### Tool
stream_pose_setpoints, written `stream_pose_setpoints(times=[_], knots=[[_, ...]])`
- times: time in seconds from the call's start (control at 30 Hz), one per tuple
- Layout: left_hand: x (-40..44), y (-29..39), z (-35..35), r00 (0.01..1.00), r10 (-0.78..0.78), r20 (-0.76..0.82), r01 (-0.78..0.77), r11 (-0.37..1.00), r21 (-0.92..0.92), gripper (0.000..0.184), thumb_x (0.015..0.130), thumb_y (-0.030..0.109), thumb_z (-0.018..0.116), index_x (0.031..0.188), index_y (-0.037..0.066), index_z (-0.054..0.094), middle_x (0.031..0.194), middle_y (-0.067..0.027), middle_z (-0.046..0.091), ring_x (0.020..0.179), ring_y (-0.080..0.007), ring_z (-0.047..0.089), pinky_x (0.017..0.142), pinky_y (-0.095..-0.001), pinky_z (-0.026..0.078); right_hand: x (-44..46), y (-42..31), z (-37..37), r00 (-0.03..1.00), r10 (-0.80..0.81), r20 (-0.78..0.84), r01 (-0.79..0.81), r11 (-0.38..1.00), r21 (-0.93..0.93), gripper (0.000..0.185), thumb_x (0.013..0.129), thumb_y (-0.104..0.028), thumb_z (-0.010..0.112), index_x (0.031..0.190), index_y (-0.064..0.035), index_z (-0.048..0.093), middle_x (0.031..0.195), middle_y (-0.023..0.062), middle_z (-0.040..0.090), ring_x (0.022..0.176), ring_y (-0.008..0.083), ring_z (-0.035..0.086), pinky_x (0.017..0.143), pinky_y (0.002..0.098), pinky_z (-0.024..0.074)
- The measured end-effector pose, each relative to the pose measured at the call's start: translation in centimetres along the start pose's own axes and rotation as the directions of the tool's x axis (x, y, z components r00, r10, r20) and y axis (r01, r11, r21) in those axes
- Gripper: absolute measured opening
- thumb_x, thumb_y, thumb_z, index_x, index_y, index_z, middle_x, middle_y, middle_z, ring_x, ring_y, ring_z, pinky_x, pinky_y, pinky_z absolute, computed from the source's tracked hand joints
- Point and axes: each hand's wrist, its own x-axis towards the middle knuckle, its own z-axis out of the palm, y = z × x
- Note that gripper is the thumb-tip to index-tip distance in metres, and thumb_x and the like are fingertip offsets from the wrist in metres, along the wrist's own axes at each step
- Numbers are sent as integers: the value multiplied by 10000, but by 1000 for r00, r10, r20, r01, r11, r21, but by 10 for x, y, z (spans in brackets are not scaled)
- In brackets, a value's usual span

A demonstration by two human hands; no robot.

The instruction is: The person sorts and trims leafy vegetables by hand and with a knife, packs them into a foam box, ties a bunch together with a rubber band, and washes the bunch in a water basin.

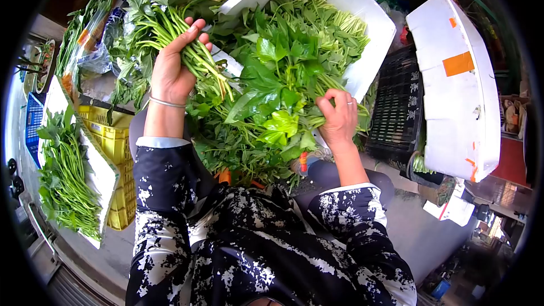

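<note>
In my left hand (178,65) is a bunch of leafy green stems (161,28), its cut ends pointing down to the right and its leaves to the upper left. The fingers curl around the stems. My right hand (338,114) is closed on the stems of some broad-leaved greens (277,85), whose glossy leaves spread out to its left. Both hands are over a large heap of greens (226,141) in front of my knees. Behind the heap, a white foam box (371,28) holds more leafy stems.
At left, a white foam board (107,178) bearing laid-out greens (65,175) rests by stacked yellow crates (120,192). A black crate (396,102) and another white foam box (459,96) with orange tape stand at right. Plastic-wrapped greens (93,39) lie at upper left.
</note>
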Motion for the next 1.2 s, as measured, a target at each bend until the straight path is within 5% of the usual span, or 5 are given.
stream_pose_setpoints(times=[0.6,0.8,0.93,1.03,1.2], knots=[[2,-4,-3,999,-11,42,9,1000,29,237,846,21,516,1083,26,515,1018,-62,602,771,-137,580,727,-286,487,0,-19,-7,989,145,-11,-146,983,-111,803,568,43,612,1288,-224,373,1245,170,380,1216,351,318,972,453,244],[6,-2,-7,999,-43,29,42,999,7,215,840,10,514,1053,36,511,1006,-92,600,776,-173,571,730,-323,482,27,15,-25,636,437,637,-527,848,-55,854,594,-293,755,1316,-120,333,1080,233,552,929,353,580,839,389,441],[7,1,-9,999,-26,22,26,1000,4,202,850,24,505,1052,28,511,1014,-96,597,780,-173,570,746,-326,476,13,57,2,649,550,525,-744,603,288,504,601,-174,742,1026,34,568,879,187,627,771,262,620,741,326,484],[5,2,-10,998,-36,57,37,999,-25,200,850,25,508,1050,23,512,1020,-101,597,781,-174,574,748,-329,478,19,66,-18,490,522,698,-832,40,554,293,733,-80,634,990,41,562,811,108,611,669,154,602,528,257,482],[6,4,-12,997,-37,74,39,999,-28,214,835,13,527,1048,24,508,1008,-101,602,786,-178,582,753,-332,483,4,69,6,524,661,537,-846,480,235,502,734,-321,666,1020,72,541,903,162,615,809,244,598,781,333,460]])
